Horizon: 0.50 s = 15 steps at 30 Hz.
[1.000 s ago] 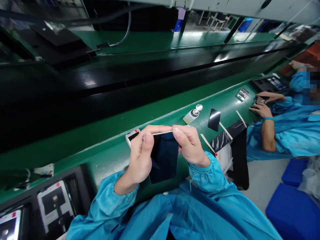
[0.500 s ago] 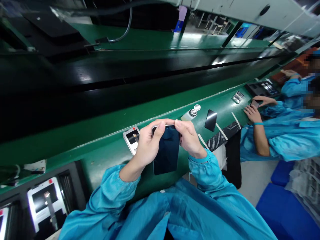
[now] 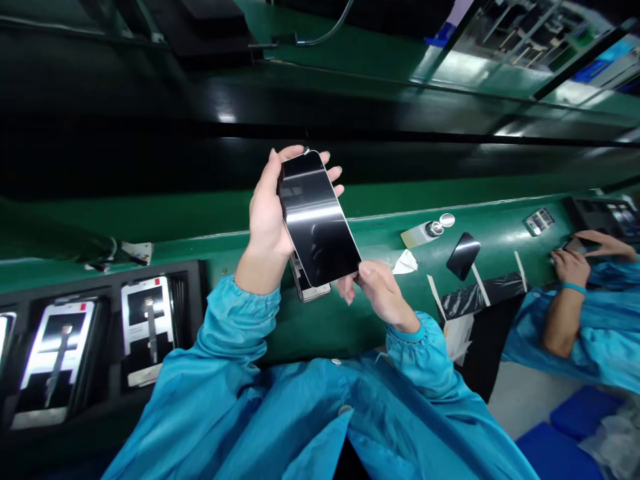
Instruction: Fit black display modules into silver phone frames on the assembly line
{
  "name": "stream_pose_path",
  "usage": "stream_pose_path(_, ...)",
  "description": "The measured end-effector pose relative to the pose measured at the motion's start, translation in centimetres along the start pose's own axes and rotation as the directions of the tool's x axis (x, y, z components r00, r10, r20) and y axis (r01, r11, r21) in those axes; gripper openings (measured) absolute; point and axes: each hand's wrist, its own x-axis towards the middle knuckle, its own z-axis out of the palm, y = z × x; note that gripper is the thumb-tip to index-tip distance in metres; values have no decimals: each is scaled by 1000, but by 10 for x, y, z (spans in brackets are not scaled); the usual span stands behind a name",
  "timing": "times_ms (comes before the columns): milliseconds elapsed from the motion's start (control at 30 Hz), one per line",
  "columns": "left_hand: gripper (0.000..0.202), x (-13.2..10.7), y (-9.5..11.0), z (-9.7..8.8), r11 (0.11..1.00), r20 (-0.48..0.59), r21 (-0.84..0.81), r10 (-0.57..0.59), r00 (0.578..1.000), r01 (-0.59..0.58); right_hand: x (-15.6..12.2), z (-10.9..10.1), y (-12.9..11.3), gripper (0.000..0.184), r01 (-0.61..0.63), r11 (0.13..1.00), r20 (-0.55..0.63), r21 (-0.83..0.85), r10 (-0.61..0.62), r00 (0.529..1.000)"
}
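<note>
A smartphone (image 3: 320,220) with a dark, glossy screen is raised and tilted in front of me, a bright streak reflected across it. My left hand (image 3: 267,210) is wrapped round it from the left, the thumb along the near edge and the fingertips showing past the far side. At its lower right corner, my right hand (image 3: 383,290) pinches the edge with the thumb; some of its fingers are bent below. Partly hidden beneath the smartphone, an opened phone body (image 3: 315,293) lies on the green bench (image 3: 300,337).
Left, a black foam tray (image 3: 200,287) holds several opened phone units (image 3: 60,340). To the right are a bottle (image 3: 417,235) with its lid flipped up, a crumpled white wipe (image 3: 405,263) and another dark phone (image 3: 463,256). A co-worker's hands (image 3: 575,263) are further right.
The smartphone has been raised and turned so its screen catches the light. My right hand has shifted from its top edge to the lower right corner. The camera view has turned.
</note>
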Motion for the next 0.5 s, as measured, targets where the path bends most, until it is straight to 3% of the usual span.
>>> stream_pose_path(133, 55, -6, 2, 5, 1000, -22, -5, -20, 1000, 20, 7, 2, 4, 70, -3, 1000, -6, 0, 3, 1000)
stream_pose_path(267, 54, -11, 1, 11, 1000, -68, 13, -13, 998, 14, 11, 13, 11, 77, 23, 986, -60, 165, -14, 998)
stream_pose_path(367, 54, -11, -2, 17, 1000, -89, -15, 4, 996, -6, 11, 23, 16, 77, 17, 985, -68, 174, -6, 998)
stream_pose_path(500, 59, -12, -5, 23, 990, -116, -39, 131, 985, -136, 16, 26, 24, 79, -1, 986, -10, 165, 3, 1000)
